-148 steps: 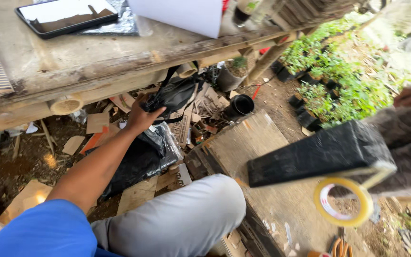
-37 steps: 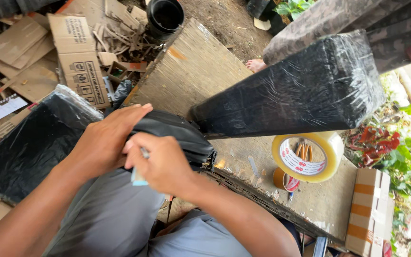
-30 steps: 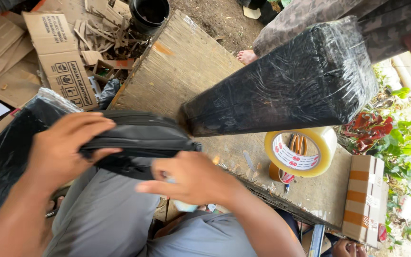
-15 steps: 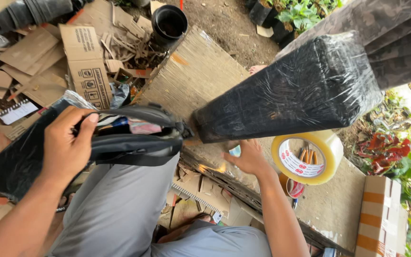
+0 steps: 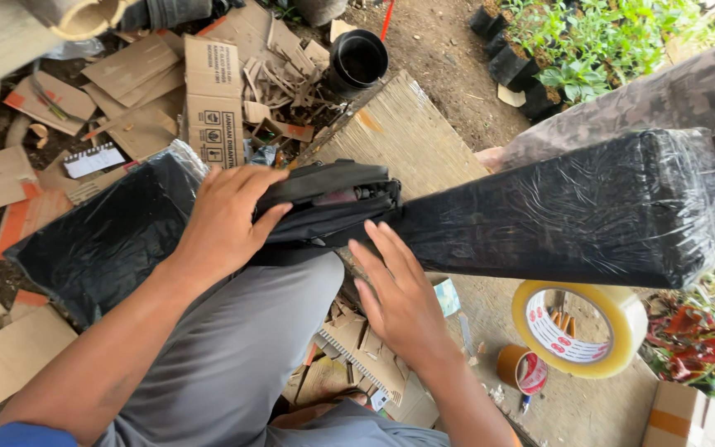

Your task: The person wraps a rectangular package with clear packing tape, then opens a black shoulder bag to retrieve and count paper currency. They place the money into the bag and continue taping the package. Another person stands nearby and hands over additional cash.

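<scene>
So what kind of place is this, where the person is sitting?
Probably an outdoor packing spot at a plant nursery: potted seedlings on bare dirt, cardboard scraps everywhere, a tape roll, and a long parcel wrapped in black plastic.

Left hand (image 5: 225, 219) spread palm-down, fingers curled over; right hand (image 5: 403, 302) open, fingers straight, reaching forward, both forearms extended.

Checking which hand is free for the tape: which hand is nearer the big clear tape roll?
Right. The right hand lies open just left of the clear tape roll; the left hand rests farther off on the black bag.
</scene>
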